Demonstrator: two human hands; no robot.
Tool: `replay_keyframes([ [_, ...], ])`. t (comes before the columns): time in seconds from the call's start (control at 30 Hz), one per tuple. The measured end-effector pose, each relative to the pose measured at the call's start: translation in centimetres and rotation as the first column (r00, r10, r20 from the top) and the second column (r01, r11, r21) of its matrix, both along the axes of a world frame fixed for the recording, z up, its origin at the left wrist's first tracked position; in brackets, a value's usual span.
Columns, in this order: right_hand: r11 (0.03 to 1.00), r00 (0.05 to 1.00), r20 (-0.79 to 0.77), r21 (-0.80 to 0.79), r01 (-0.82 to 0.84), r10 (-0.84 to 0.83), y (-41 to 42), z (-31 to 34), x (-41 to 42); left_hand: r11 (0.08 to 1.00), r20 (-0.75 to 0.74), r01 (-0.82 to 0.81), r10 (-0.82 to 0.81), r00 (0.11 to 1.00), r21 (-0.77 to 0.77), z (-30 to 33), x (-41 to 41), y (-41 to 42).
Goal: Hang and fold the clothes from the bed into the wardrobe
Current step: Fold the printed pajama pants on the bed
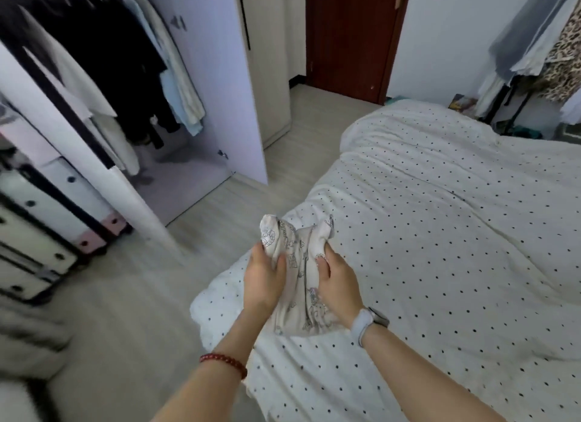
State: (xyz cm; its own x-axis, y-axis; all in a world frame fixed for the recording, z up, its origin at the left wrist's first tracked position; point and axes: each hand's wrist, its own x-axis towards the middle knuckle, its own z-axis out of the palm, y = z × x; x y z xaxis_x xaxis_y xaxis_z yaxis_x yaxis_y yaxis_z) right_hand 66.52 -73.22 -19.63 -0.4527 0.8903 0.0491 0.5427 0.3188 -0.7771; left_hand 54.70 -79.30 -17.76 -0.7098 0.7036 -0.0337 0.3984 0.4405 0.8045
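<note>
Small white cartoon-print cotton garment point(298, 274) was held up over the polka-dot bed's point(440, 233) corner, bunched w/ both grips closed on it: left hand point(263, 280), right hand point(338, 283). Step looked like folding; next prob. needs laying it flat, then carrying it to the open wardrobe point(217, 85).

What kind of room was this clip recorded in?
Most likely a home bedroom: a bed under a dotted cover, an open wardrobe with hanging clothes, and a dark red door. Both hands, left hand and right hand, grip a small printed garment.
</note>
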Motion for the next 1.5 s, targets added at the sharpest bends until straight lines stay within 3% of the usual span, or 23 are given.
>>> replay_keyframes([
  [0.23,0.991,0.986,-0.115,0.065,-0.118,0.125,-3.7,4.6,-17.5,0.997,0.027,-0.047,0.045,0.999,0.056,5.6,-17.9,-6.3],
  [0.5,0.991,0.966,-0.241,0.116,-0.068,0.095,-5.9,11.1,-35.9,0.987,0.041,0.009,-0.016,0.999,0.161,12.5,-36.6,-10.2],
  [0.8,0.991,0.908,-0.410,0.128,-0.031,0.081,-0.4,16.0,-46.3,0.948,0.004,-0.012,0.011,1.000,0.319,18.3,-46.0,-5.2],
  [1.13,0.991,0.874,-0.477,0.132,-0.032,0.092,14.9,15.4,-56.9,0.931,-0.008,-0.011,0.015,1.000,0.364,17.6,-56.1,10.1],
  [1.3,0.992,0.825,-0.557,0.126,-0.023,0.090,28.4,19.6,-65.8,0.916,-0.063,-0.006,0.034,0.997,0.400,22.4,-64.8,24.2],
  [1.5,0.986,0.783,-0.607,0.159,-0.045,0.134,39.2,25.9,-75.7,0.883,-0.079,-0.096,0.148,0.986,0.459,28.0,-73.8,34.3],
])
